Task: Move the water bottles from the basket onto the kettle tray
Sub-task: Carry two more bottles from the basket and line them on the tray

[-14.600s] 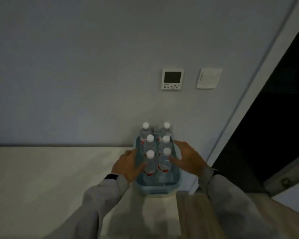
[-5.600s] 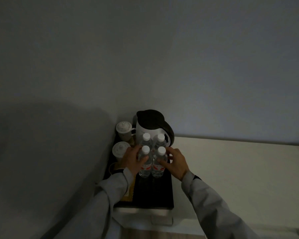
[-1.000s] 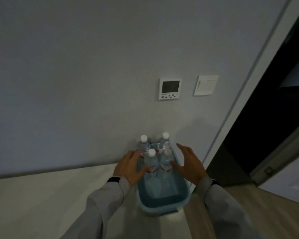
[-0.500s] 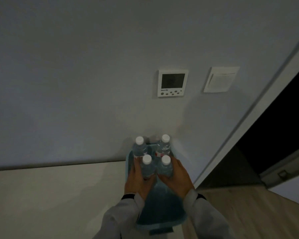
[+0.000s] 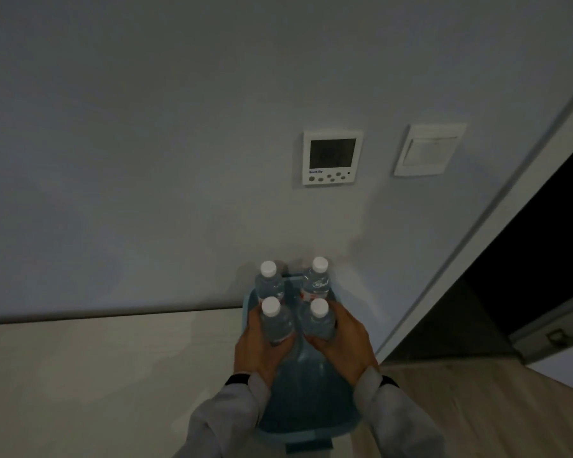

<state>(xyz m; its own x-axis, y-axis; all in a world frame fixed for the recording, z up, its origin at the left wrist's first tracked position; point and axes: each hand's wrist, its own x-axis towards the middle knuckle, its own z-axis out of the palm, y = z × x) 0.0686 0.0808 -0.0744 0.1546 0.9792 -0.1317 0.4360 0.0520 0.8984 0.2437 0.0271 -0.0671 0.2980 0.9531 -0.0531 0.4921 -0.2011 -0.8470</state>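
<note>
Both hands — left hand (image 5: 257,350), right hand (image 5: 346,347) — each clasp a near bottle (image 5: 277,322) inside the basket (image 5: 308,418)

A pale, smooth countertop (image 5: 113,375) is seen against the wall. A light blue plastic basket (image 5: 306,421) is set at its right edge.

Grey sleeves (image 5: 227,421), black wristbands (image 5: 240,379).

Dim, bluish cast, soft focus, wide-angle bending
</note>
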